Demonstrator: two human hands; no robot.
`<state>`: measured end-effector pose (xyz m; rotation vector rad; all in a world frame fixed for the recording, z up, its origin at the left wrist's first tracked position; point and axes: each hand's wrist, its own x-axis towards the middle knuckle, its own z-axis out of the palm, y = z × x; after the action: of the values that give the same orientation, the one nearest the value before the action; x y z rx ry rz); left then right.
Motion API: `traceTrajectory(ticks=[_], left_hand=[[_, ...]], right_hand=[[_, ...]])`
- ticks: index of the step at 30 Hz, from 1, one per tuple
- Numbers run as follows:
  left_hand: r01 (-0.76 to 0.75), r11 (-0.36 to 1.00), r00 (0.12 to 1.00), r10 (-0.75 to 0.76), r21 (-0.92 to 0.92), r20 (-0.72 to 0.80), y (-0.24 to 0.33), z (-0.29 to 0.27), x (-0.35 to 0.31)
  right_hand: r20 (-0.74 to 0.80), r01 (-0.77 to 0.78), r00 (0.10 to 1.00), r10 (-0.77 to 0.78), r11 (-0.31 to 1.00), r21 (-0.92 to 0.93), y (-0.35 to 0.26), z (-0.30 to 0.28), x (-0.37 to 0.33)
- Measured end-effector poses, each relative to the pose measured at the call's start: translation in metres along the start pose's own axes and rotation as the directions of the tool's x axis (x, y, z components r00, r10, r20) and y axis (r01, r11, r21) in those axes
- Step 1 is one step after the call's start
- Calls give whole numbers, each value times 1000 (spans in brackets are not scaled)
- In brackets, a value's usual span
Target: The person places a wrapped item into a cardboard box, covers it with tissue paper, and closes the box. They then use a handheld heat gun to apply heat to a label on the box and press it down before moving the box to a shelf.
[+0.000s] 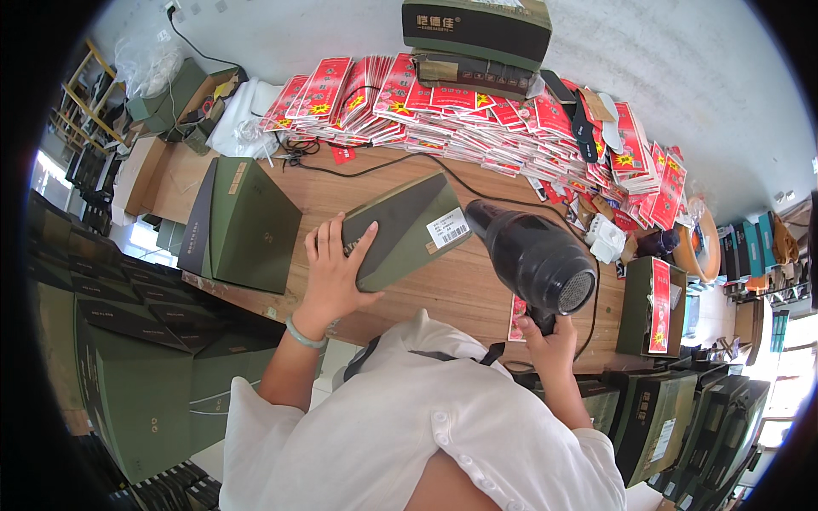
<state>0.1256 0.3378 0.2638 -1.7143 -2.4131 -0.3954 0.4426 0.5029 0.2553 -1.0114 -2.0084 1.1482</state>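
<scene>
A dark green and black shoe box [396, 226] with a white label on its right end is at the middle of the wooden table. My left hand [336, 268] grips its left end, thumb and index finger apart against the side. In my right hand [552, 345] is the handle of a black hair dryer [532, 255], fingers wrapped round it. The dryer's nozzle points at the labelled end of the box, close to it. I cannot tell whether it touches or whether the dryer is running.
Left of the held box stands another green box [243, 226]. Red printed packets [477, 119] are heaped along the wall, with boxes [477, 34] stacked on them. A black cord [460, 175] crosses the table [332, 192]. More boxes [136, 375] are piled at left and lower right.
</scene>
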Motion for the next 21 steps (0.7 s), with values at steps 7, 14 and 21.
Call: traceTrajectory(ticks=[7,14,21], left_hand=[[-6,1000,1000,6,-9,-20,-1,2,-1],[-4,1000,1000,4,-7,-18,0,2,-3],[-6,1000,1000,5,-9,-23,0,2,-3]], right_hand=[[-3,-47,999,47,996,72,-8,8,7],[17,-106,994,105,990,97,-11,12,7],[24,-54,998,52,990,128,-14,14,7]])
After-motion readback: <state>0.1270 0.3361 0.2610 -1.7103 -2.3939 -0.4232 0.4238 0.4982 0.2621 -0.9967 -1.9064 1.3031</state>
